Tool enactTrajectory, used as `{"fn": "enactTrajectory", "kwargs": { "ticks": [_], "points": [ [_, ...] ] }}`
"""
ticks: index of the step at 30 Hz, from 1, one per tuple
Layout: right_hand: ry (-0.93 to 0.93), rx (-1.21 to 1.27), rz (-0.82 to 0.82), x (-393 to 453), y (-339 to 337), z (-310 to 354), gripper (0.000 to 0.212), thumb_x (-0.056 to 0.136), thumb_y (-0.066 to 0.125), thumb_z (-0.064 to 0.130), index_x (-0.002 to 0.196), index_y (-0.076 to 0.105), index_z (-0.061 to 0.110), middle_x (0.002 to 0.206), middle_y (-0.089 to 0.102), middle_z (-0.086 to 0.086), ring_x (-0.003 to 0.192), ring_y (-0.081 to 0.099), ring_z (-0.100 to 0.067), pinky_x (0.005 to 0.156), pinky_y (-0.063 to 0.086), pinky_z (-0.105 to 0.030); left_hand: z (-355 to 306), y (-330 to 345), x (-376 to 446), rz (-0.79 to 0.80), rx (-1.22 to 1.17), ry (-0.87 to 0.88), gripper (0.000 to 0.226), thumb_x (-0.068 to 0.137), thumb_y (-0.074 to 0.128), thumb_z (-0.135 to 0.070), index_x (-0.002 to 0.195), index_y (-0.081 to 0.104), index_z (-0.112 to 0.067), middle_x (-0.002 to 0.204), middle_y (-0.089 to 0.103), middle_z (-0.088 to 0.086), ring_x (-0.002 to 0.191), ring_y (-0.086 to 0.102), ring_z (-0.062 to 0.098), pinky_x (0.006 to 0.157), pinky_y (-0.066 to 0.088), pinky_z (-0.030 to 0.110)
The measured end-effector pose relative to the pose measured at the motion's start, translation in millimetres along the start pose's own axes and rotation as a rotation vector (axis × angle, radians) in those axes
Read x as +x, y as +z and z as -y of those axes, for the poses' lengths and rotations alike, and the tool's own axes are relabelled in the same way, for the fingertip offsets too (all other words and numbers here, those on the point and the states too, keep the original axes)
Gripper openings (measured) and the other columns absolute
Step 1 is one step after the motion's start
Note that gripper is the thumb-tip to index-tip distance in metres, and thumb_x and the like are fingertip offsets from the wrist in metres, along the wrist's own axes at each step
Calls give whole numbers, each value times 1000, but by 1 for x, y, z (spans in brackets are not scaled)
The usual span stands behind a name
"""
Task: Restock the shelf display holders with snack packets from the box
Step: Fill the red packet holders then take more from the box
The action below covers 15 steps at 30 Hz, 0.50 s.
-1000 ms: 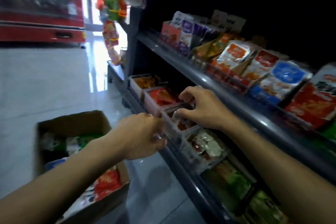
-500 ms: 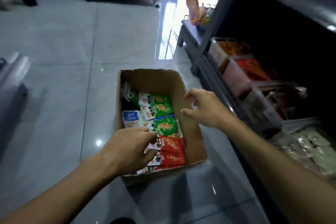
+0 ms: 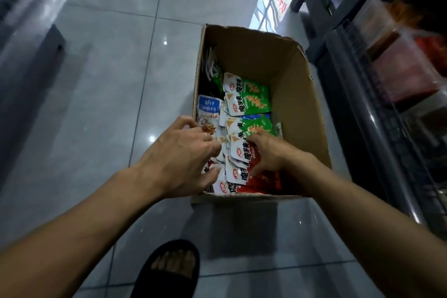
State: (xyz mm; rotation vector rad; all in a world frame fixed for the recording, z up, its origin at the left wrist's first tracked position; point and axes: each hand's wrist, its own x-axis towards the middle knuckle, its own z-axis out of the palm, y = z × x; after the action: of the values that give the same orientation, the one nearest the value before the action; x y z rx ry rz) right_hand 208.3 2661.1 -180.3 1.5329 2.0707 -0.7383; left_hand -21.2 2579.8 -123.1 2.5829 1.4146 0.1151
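Two hands in one box

Red packets [image 3: 260, 180] are held by the left hand [image 3: 180, 161] and right hand [image 3: 271, 152] in the box [image 3: 300, 109]; three green packets [image 3: 256, 99] are seen.

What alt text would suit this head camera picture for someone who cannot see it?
Two bare hands, left hand and right hand, dig into red packets in a cardboard box on a tiled floor. Green packets lie farther in; a shelf stands to the right.

A single head-worn view is given, aimed steeply downward from above the cardboard box [image 3: 300, 94], which is seen close and centred; the shelf unit [image 3: 377, 109] is caught right of it.
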Motion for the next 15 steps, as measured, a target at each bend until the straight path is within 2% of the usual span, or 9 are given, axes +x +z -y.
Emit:
{"fn": "enactTrajectory", "kwargs": {
  "ticks": [4,5,8,10,13,15],
  "points": [
    [44,43,-5,8,10,-10,70,64,90,40,118,48,26,128,47,-4,110,49,-21,92,46,-34,0,7,0,-31,-29,-29,40,82,44,-56,89,68,-26,88,72,-7,84,66,11,103,38,37],
    [47,66,-8,9,11,-13,69,63,90,41,115,47,26,126,47,-3,108,49,-20,91,46,-34,-1,8,1,-44,-38,-37,39,82,45,-56,89,69,-25,87,72,-7,84,66,11,103,37,37],
    [68,134,4,9,12,-17,85,59,92,42,126,43,23,119,53,2,107,53,-20,92,47,-36,-3,10,3,-66,-64,-57,39,81,46,-56,90,69,-25,88,73,-7,86,67,12,104,34,36],
    [91,157,41,10,15,-17,84,57,93,42,124,45,23,114,55,5,107,55,-21,95,48,-39,-4,10,4,-86,-78,-66,40,81,47,-56,90,70,-25,87,73,-7,85,67,12,103,34,36],
    [86,289,51,10,16,-16,55,62,92,33,104,57,26,107,67,6,102,62,-19,96,50,-41,-5,13,4,-111,-95,-81,39,81,48,-55,89,70,-24,85,72,-7,82,66,12,101,35,37],
    [104,435,-28,5,7,-15,42,70,87,24,101,59,25,98,68,4,95,65,-17,86,53,-34,-5,15,4,-125,-100,-89,38,81,49,-55,88,70,-25,83,72,-8,80,66,11,101,35,36]
  ]
}}
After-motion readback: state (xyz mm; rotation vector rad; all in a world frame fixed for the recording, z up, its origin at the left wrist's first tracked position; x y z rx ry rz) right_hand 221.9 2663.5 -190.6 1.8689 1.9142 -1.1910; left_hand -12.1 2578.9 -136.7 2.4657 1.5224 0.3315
